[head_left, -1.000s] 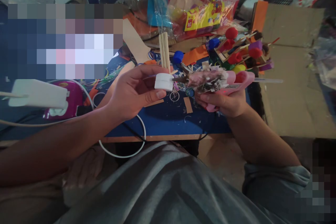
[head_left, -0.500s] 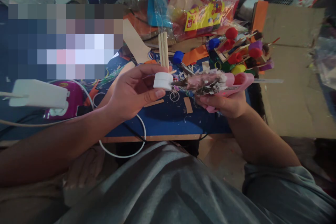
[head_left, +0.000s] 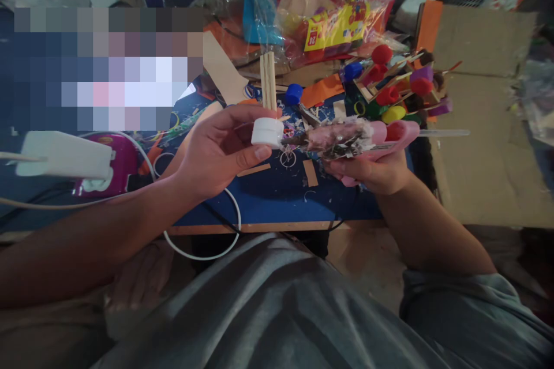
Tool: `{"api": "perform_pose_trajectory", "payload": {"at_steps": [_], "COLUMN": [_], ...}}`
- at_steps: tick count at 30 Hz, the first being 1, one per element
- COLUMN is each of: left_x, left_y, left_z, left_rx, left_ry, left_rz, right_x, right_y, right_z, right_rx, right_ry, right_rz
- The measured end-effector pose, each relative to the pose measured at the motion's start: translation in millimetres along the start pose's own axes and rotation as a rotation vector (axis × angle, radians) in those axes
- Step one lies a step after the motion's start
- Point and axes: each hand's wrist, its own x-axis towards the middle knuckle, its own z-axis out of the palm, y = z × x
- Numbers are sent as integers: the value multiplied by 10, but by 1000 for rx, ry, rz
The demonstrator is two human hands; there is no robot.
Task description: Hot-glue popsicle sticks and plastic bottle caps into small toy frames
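Note:
My left hand (head_left: 216, 153) pinches a white bottle cap (head_left: 267, 132) between thumb and fingers. Wooden sticks (head_left: 268, 82) stand up just behind the cap, by my left fingertips; whether they are joined to it I cannot tell. My right hand (head_left: 376, 170) is wrapped round a pink glue gun (head_left: 346, 137) held sideways, its front crusted with dried glue and fluff. The gun's dark nozzle points left and is at the cap's right side. A clear glue stick (head_left: 444, 133) pokes out of the gun's back end.
Coloured caps on wooden sticks (head_left: 402, 83) lie at the right rear, near a cardboard sheet (head_left: 482, 127). A blue cap (head_left: 294, 94) and wood scraps (head_left: 310, 173) lie on the blue table (head_left: 277, 202). A white plug adapter (head_left: 64, 154) and cables are at the left.
The cap and my left fingers have shifted very slightly left. The glue gun stays at the cap, with its grip barely moved.

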Motion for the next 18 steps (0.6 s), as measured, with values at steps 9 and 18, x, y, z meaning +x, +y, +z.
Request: {"api": "perform_pose_trajectory", "payload": {"at_steps": [9, 18], "left_x": [1, 21], "left_y": [-13, 19], "left_z": [11, 46], "left_rx": [-10, -46], "left_ry": [24, 11], "left_rz": [-22, -21], "right_x": [-32, 20], "right_y": [152, 58], "right_z": [-56, 37], "right_rx": [41, 143], "right_ry": [58, 66], "right_rz": [0, 14]}}
